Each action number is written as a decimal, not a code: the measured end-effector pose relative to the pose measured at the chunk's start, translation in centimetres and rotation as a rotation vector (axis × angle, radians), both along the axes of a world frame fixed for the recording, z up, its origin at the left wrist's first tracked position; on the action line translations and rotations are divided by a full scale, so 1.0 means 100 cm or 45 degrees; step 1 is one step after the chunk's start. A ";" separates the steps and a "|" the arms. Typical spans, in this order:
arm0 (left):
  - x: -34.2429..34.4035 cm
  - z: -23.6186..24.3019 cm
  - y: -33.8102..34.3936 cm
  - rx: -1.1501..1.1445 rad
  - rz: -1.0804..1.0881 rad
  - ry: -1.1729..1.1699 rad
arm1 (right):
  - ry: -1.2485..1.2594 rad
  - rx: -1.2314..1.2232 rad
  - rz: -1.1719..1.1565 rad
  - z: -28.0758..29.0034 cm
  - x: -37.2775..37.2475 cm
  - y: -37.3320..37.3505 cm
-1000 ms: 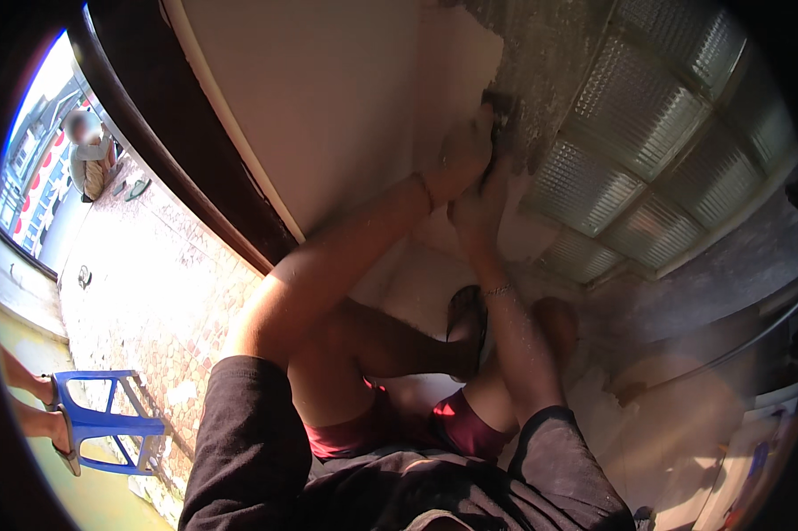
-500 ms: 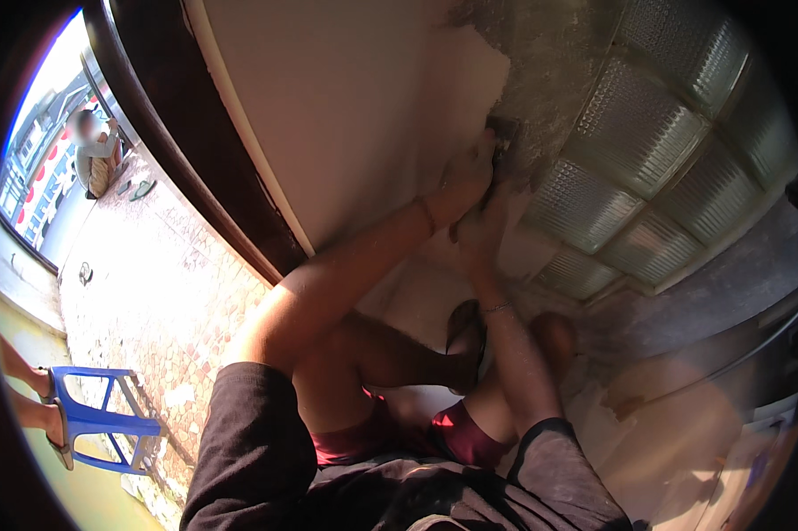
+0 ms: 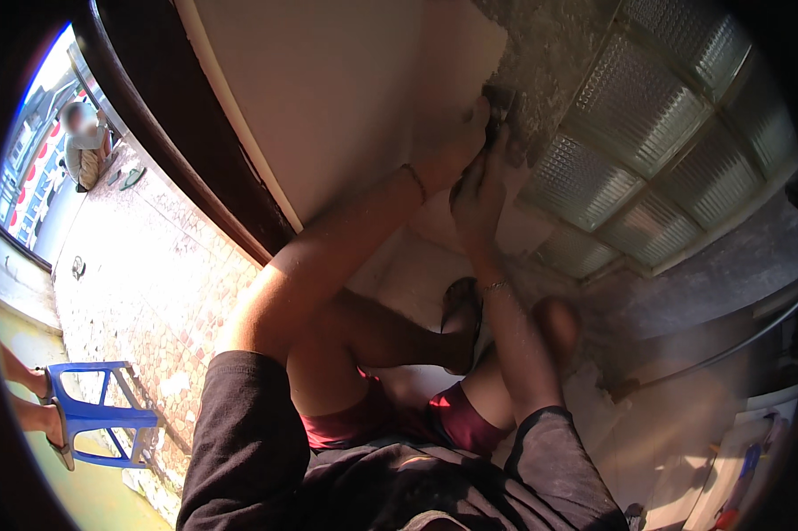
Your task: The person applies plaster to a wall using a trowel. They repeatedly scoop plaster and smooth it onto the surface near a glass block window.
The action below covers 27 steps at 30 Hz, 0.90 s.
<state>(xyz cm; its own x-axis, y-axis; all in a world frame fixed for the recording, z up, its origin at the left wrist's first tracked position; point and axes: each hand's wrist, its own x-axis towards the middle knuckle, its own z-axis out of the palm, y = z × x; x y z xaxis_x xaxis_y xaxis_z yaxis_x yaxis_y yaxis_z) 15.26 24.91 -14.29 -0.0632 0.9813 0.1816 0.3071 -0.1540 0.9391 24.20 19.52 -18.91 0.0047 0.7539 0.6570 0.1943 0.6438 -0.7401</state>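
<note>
A dark flat scraper-like tool [image 3: 500, 99] is pressed at the edge between white wall coating [image 3: 328, 80] and a rough grey patch [image 3: 540, 44], beside a panel of glass blocks [image 3: 633, 106]. My left hand [image 3: 461, 137] grips the tool near its upper part. Just below it, my right hand [image 3: 477, 195] has its fingers wrapped round what seems the same tool's lower part, its exact shape hidden in shadow. My bent legs and a sandalled foot [image 3: 459, 323] are beneath my arms.
A dark door frame [image 3: 160, 124] borders a sunlit tiled floor [image 3: 133, 283] with loose sandals [image 3: 131, 177]. Another person [image 3: 89, 155] crouches at the far left. Someone's feet [image 3: 55, 420] are on a blue plastic stool [image 3: 102, 411]. Boards [image 3: 726, 451] lie at the lower right.
Both my hands and the tool dipped slightly half a second ago and are now higher on the wall, my right hand closer to my left. The view has also shifted a little.
</note>
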 end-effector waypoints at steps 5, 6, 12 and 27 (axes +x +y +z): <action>0.009 0.002 -0.013 -0.067 -0.075 -0.156 | -0.017 -0.145 0.060 0.000 0.002 0.001; 0.012 0.005 -0.017 -0.135 -0.097 -0.274 | -0.006 -0.129 0.057 0.000 0.001 0.001; 0.020 0.026 -0.031 0.014 0.070 0.022 | -0.042 0.310 -0.172 0.010 -0.011 -0.004; 0.024 0.026 -0.027 0.122 0.182 0.007 | 0.056 0.201 -0.055 0.011 -0.014 -0.003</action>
